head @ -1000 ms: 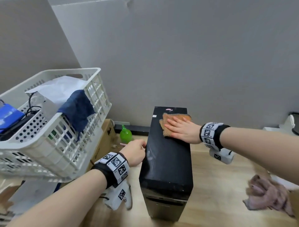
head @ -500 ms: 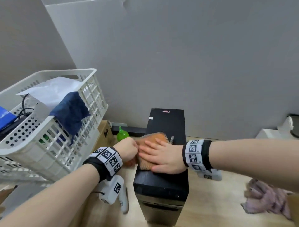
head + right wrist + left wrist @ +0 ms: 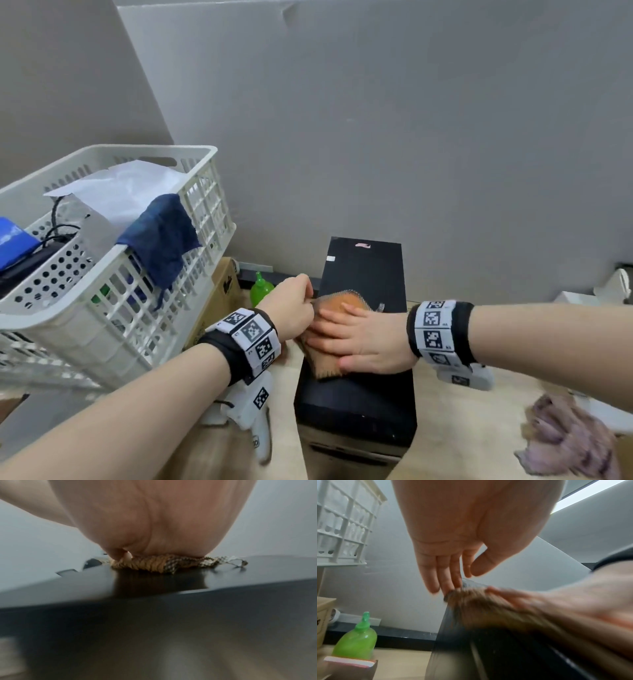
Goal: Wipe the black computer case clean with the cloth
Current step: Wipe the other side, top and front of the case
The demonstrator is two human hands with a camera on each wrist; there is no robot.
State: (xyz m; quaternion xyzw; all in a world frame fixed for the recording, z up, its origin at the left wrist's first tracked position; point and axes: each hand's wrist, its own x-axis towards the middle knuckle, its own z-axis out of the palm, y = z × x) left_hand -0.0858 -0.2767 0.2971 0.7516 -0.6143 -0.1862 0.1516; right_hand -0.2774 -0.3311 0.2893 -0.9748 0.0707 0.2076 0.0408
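The black computer case (image 3: 363, 270) stands upright on the wooden floor against the grey wall. An orange-brown cloth (image 3: 342, 303) lies on the middle of its top, bunched toward the left edge. My right hand (image 3: 342, 339) presses flat on the cloth, fingers straight and pointing left. In the right wrist view the palm (image 3: 154, 520) bears down on the cloth (image 3: 154, 564) over the glossy case top (image 3: 154, 601). My left hand (image 3: 298, 305) is at the case's left edge; its straight fingers (image 3: 443, 574) touch the cloth's (image 3: 479, 605) edge, the thumb apart from it.
A white slotted basket (image 3: 205, 205) with a blue cloth (image 3: 161, 236), paper and cables stands high at the left. A green bottle (image 3: 261, 293) and a cardboard box (image 3: 219, 301) sit left of the case. A purple-grey rag (image 3: 568, 442) lies on the floor at the right.
My right hand slid the cloth from the far end of the case top toward me and to the left edge. My left hand moved in to meet the cloth's edge.
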